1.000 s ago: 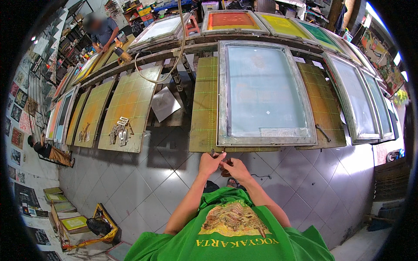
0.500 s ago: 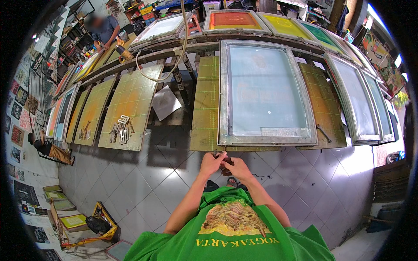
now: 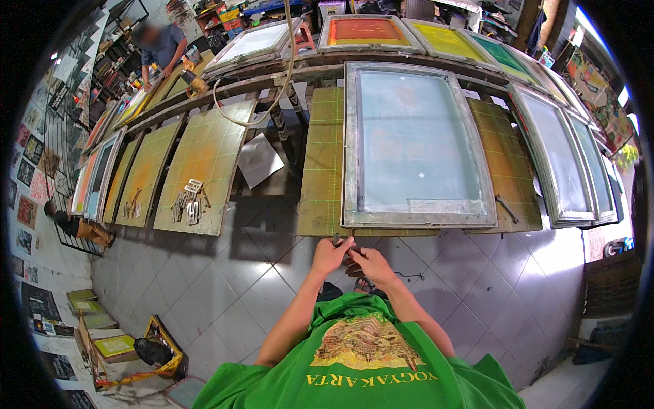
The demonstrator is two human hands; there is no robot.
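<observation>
My left hand is closed at the near edge of a green-gridded board, just below a silk-screen frame. A small dark piece shows at its fingertips; its kind I cannot make out. Close beside it, my right hand has its fingers curled together, and whatever they pinch is too small to name. The frame lies flat on the board, its pale blue mesh stretched inside a worn grey border. A dark wrench-like tool rests on the board to the right of the frame.
Metal clamp parts lie on a board to the left. More screen frames lean at the right, and others line the far rail. A looping hose hangs over the table. Two people are at the left, one bending over a far board.
My hands have shifted slightly, the right fingers turning a little near the left fingertips. At the far left, one person's hand has moved; the other person nearby has shifted slightly downward.
</observation>
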